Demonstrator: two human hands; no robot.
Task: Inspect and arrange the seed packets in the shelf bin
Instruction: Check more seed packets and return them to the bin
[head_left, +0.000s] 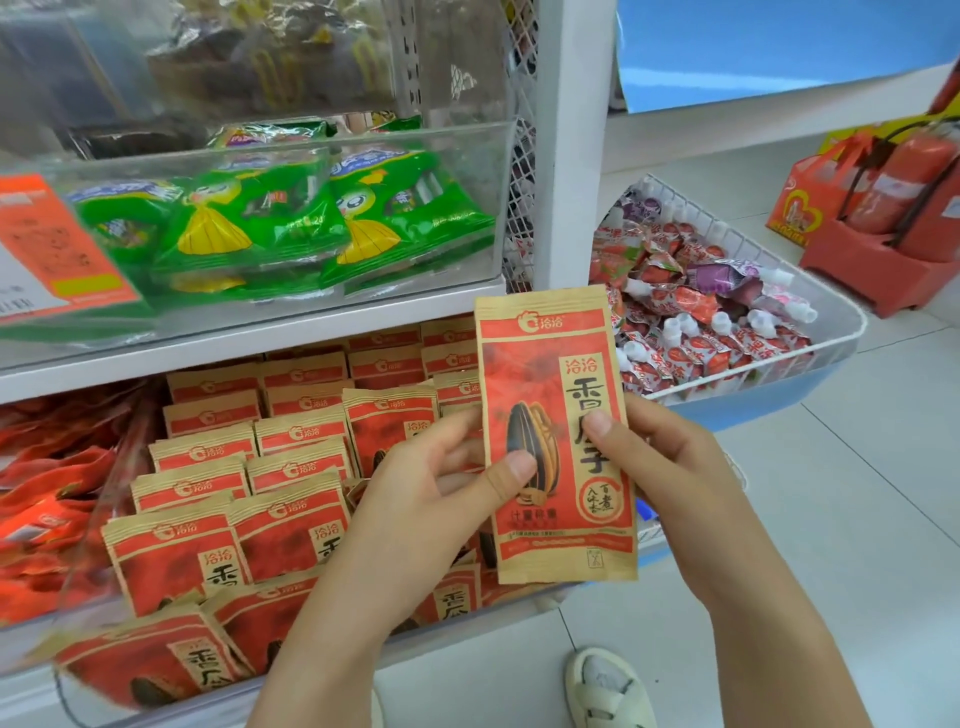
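Head view: left hand (441, 483) and right hand (660, 462) each pinch one seed packet (556, 431) upright at 3 o'clock, above the shelf bin (467, 623). Careless reinsertion could topple the leaning rows.

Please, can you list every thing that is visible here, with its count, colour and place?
held seed packet: one, red and tan, upright in front of the shelves
seed packets: many, red and tan, lower shelf bin
green packets: several, clear bin above
spouted pouches: many, red and purple, white wire basket at right
fire extinguisher: red, far right
shoe: one, white, floor
left hand: grips the packet's left edge
right hand: grips its right edge
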